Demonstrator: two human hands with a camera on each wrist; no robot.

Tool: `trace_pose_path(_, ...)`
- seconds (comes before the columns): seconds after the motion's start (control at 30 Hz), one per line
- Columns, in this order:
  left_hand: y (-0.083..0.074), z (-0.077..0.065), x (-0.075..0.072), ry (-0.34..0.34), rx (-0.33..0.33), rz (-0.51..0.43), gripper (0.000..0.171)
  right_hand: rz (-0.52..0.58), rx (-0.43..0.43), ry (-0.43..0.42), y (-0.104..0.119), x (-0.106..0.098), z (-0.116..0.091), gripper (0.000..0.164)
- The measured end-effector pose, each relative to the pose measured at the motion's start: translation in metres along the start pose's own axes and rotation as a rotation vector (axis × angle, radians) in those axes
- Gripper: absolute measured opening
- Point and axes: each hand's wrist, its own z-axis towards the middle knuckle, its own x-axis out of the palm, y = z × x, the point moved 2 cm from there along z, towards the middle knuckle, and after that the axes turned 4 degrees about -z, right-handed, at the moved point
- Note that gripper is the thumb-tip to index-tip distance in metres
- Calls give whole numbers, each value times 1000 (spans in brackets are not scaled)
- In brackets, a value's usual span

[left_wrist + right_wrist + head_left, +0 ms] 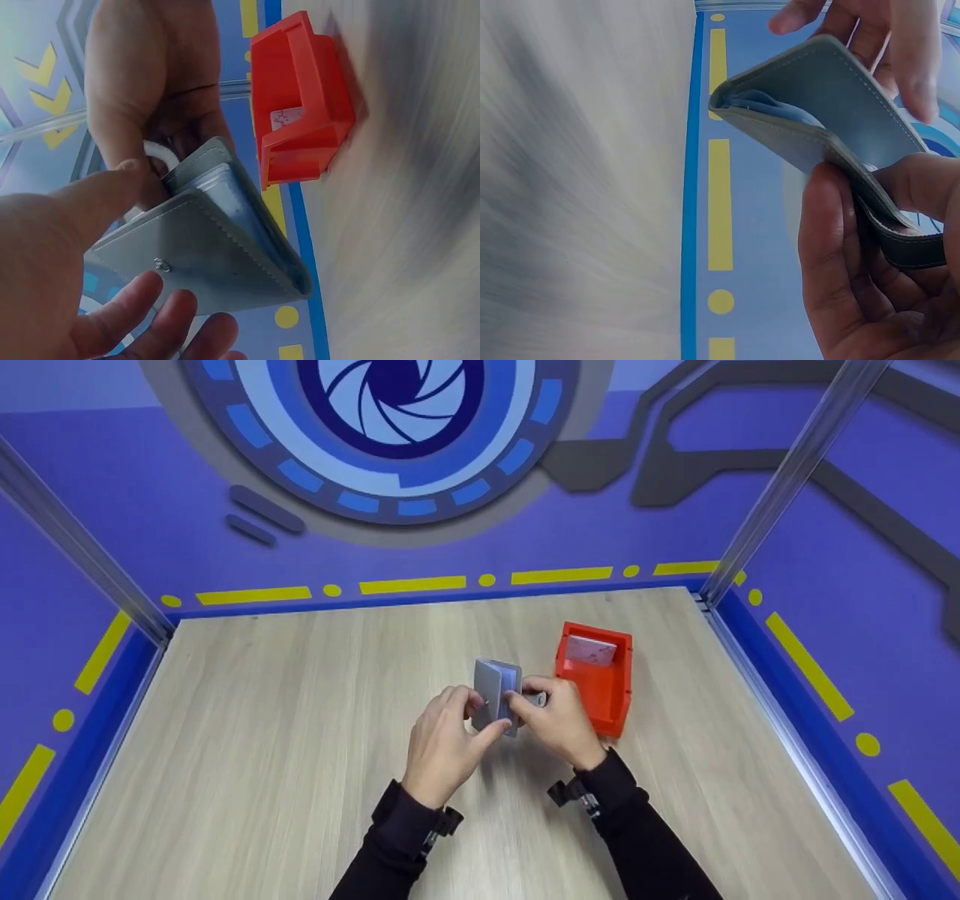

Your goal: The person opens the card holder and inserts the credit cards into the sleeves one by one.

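pale wood bench [285,750], purple wall [90,472] behind. grey card wallet [487,686] held up above bench, partly spread, just left of red bin [627,682] with pinkish card [591,650] inside. right hand [562,721] pinches wallet by strap [915,251]; left hand [446,742] fingers loose beside cover [210,255].

a pale wood-grain tabletop [262,750] fills the floor of a booth, its grain running from 6 toward 12 o'clock. the purple-blue back wall [675,532] stands at 12, with a round shutter-like emblem [397,386] at 11 and grey angular bands [585,465] between 1 and 2. matching walls close in at 9 and 3. yellow dashes [412,585] and yellow dots [487,580] line their lower parts above a dark blue edging. translucent corner posts [802,457] rise at 10 and 2; a metal rail [787,742] gleams at 4.
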Motion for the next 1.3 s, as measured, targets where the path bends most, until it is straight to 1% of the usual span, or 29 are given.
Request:
trace_pose_path(0.1,-1,0,1,-20,-11,14,36,2,-1,1,1,0,0,8)
trace_pose_path(0.27,0,1,2,-48,-37,35,18,-12,-4,0,2,-1,0,7)
trace_pose_path(0.37,2,2,3,-65,-49,53,12,-18,4,-9,2,0,0,5)
trace_pose_path(0.47,3,2,3,-72,-47,58,16,-45,6,-10,2,0,-1,6)
trace_pose_path(0.63,4,1,6,-63,-28,64,30,-110,-18,-4,6,5,-2,10)
trace_pose_path(0.73,4,1,8,-57,-39,83,31,-128,-31,1,9,8,-4,9)
trace_pose_path(0.83,6,1,9,-59,-51,101,28,-142,-41,8,10,9,-4,9)
trace_pose_path(0.97,7,2,6,-73,-59,110,19,-145,-38,9,10,8,-4,10)
trace_pose_path(1.07,9,4,1,-88,-64,101,14,-138,-34,0,9,5,-3,10)
trace_pose_path(1.2,13,7,-8,-107,-78,75,10,-121,-24,-4,10,0,-2,12)
trace_pose_path(1.3,17,10,-17,-120,-100,43,10,-91,3,8,10,-3,-2,10)
